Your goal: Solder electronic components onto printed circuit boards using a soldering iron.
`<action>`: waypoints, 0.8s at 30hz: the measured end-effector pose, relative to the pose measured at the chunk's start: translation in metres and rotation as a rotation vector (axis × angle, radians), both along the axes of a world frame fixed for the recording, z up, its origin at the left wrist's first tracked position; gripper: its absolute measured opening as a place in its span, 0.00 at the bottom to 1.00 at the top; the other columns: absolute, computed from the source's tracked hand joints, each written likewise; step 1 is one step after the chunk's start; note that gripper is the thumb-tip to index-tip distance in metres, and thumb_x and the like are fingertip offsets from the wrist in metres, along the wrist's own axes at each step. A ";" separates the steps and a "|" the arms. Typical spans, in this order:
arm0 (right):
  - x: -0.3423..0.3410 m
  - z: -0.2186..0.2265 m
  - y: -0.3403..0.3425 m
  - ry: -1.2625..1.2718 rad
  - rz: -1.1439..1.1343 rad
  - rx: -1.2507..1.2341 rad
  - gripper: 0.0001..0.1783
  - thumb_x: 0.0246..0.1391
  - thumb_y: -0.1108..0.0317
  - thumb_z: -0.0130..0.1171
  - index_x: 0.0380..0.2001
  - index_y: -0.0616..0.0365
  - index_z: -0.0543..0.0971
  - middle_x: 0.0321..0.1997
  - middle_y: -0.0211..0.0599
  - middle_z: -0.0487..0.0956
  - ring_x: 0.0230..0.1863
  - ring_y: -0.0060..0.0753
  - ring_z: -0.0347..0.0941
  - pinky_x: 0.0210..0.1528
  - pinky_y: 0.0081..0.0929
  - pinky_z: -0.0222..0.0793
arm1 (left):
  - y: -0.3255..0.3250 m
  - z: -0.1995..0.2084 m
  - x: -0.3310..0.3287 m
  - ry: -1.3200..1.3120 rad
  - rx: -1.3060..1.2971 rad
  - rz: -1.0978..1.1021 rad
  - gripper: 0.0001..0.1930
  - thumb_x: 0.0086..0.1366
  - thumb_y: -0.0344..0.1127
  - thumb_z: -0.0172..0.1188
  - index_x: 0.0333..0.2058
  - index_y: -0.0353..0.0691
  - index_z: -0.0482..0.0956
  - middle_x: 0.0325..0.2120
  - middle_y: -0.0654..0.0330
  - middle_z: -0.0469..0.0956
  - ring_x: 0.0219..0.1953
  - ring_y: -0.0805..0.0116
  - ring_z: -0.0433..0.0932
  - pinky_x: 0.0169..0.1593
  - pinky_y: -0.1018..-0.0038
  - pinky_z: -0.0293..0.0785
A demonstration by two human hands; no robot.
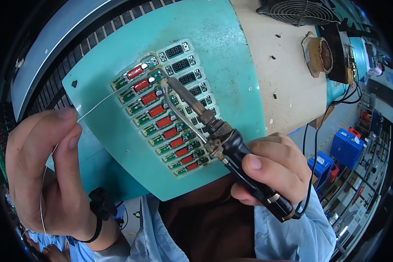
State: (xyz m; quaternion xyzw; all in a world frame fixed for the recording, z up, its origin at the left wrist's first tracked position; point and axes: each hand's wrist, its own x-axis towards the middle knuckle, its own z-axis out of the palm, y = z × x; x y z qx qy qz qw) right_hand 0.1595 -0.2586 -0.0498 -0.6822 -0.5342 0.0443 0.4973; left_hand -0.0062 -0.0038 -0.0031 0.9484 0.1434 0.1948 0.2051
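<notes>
My right hand (275, 168) grips the black handle of a soldering iron (214, 126); its metal tip rests on the upper part of a panel of small green circuit boards (163, 118) with red components and small displays. My left hand (48, 174) pinches a thin solder wire (98, 104) between thumb and forefinger. The wire runs right toward the board near the iron's tip. The panel lies on a teal work surface (222, 56).
A beige bench top (284, 74) lies to the right with a worn sponge holder (318, 54) and a black fan grille (299, 11). A black cable (312, 170) hangs from the iron. Blue bins (347, 146) and shelving stand at far right. A ribbed conveyor edge (61, 83) runs at left.
</notes>
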 end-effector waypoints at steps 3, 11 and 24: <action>0.000 0.002 -0.004 -0.002 -0.004 0.004 0.21 0.55 0.66 0.77 0.50 0.62 0.87 0.37 0.40 0.86 0.28 0.30 0.80 0.26 0.25 0.70 | -0.003 0.000 -0.002 -0.011 -0.028 0.013 0.09 0.66 0.14 0.63 0.43 0.26 0.85 0.43 0.46 0.86 0.43 0.60 0.86 0.45 0.75 0.83; -0.002 0.003 -0.003 -0.029 0.024 -0.050 0.21 0.56 0.65 0.76 0.51 0.62 0.87 0.37 0.40 0.85 0.28 0.30 0.80 0.27 0.26 0.71 | -0.005 0.001 0.004 0.003 0.039 0.005 0.08 0.65 0.14 0.64 0.42 0.27 0.85 0.41 0.47 0.86 0.43 0.60 0.86 0.47 0.73 0.83; -0.003 0.001 0.003 -0.032 0.030 -0.105 0.22 0.55 0.65 0.76 0.51 0.61 0.87 0.36 0.39 0.85 0.28 0.29 0.79 0.27 0.26 0.70 | 0.000 -0.006 0.009 -0.008 0.031 -0.020 0.08 0.64 0.14 0.66 0.42 0.28 0.85 0.40 0.48 0.86 0.43 0.59 0.86 0.47 0.71 0.83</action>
